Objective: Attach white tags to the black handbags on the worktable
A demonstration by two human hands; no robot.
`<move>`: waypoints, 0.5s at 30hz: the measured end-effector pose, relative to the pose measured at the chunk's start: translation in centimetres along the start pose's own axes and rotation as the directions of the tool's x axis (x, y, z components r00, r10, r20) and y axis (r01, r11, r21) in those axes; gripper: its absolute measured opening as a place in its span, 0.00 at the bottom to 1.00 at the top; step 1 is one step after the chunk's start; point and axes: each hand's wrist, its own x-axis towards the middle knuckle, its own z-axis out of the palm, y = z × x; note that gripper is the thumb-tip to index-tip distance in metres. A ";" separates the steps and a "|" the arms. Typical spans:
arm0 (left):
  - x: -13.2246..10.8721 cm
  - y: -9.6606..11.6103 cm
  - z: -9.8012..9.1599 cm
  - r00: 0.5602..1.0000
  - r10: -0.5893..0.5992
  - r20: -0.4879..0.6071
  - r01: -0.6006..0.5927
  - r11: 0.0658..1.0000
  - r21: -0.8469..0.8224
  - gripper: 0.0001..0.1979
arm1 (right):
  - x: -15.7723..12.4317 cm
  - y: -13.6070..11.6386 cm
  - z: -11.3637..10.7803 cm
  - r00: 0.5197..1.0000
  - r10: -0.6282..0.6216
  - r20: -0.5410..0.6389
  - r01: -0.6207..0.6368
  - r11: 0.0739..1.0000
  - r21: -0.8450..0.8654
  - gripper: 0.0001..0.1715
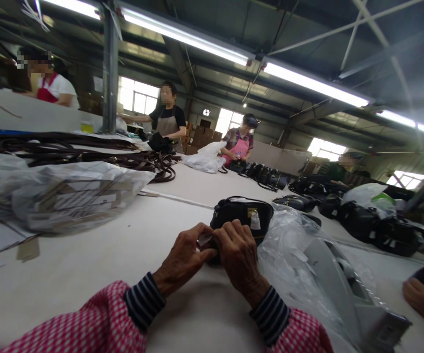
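A black handbag [221,214] stands on the white table in front of me, with a gold clasp [252,212] and a small white wrapping [255,221] hanging from the clasp. My left hand [184,257] is closed at the bag's lower left, a small whitish piece [205,239] pinched between thumb and fingers. Right beside it, my right hand [238,255] has its fingers curled in front of the bag, the fingertips meeting the left hand's. What the right fingers grip is hidden behind the hand. Part of the bag's lower front is covered by my hands.
Clear plastic bags [288,245] and a grey tape dispenser-like device [340,289] lie to the right. At left are a plastic bag of cards [83,196] and dark straps [123,152]. More black bags [362,220] line the right. A co-worker's hand [423,299] rests at the right edge.
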 end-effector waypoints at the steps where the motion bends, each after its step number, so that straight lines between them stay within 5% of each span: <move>1: 0.0 -0.2 0.0 1.000 0.019 -0.010 -0.019 1.000 0.006 0.09 | 0.0 0.0 0.0 1.000 0.008 0.003 -0.008 1.000 -0.004 0.13; 7: 0.1 -1.7 0.3 0.990 0.141 -0.020 -0.140 0.990 0.024 0.08 | -0.1 0.2 -0.1 1.000 -0.006 -0.010 0.007 0.998 0.063 0.05; 15: 0.1 -1.6 0.4 0.985 0.170 -0.035 -0.162 0.972 0.170 0.13 | 0.4 0.8 -0.4 0.998 -0.052 0.038 0.045 0.985 0.164 0.12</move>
